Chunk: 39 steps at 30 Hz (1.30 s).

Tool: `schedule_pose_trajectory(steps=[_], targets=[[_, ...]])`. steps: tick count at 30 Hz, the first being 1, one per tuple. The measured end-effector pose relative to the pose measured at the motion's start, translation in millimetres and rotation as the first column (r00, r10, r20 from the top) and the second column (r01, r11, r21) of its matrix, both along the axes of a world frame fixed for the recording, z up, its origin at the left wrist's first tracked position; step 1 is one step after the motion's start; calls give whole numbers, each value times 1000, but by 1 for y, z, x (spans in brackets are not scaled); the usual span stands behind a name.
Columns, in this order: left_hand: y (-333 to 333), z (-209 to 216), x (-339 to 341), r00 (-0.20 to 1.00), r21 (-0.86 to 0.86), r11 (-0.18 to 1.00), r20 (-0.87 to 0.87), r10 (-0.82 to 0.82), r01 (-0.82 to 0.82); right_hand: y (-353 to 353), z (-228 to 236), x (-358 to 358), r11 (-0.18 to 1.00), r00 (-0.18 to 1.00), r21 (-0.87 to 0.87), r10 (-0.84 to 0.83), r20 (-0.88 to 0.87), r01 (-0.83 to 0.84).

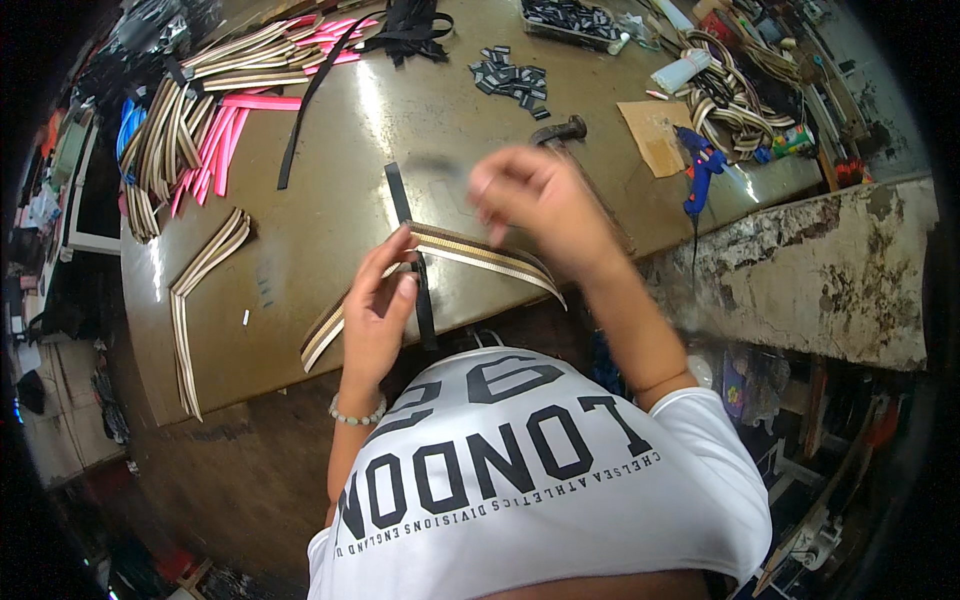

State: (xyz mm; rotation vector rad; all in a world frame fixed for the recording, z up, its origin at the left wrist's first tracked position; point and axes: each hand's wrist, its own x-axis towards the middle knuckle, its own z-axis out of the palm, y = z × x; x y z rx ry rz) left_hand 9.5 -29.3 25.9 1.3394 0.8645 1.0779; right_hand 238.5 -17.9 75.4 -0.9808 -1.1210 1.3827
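A striped webbing strap in brown, tan and white lies bent near the table's front edge. My left hand is closed at its bend, fingertips and thumb on the webbing; the strap's other end shows left of the wrist. A narrow black strip crosses at the bend and runs on below it toward the table edge. My right hand is raised above the strap's right part, its curled fingers smeared by motion, so whether it holds anything cannot be made out.
A hammer lies beyond my right hand. Small black-and-grey pieces are heaped farther back. Right, a blue glue gun rests by cardboard. Striped and pink straps pile at far left; another bent strap lies nearer.
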Motion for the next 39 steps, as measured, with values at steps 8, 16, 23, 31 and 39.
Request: schedule_pose_trajectory(steps=[8,16,23,31,39], targets=[[0,17,3,977,-247,952,62,202,-181,-37,-22,-52,955,989,-268,109,-97,-131],[-11,-4,-8,965,-73,968,86,247,-241,-40,-31,-66,983,988,-179,2,-151,-29],[-3,7,-48,770,389,797,-271,578,-462,-37,-31,-43,961,990,-254,87,-111,-113],[-6,3,-44,826,-419,883,559,69,210,-36,-16,-47,934,968,-285,169,-183,-217],[-13,1,-18,970,-377,914,233,-65,152,-36,-18,-51,920,968,-322,175,-178,-225]])
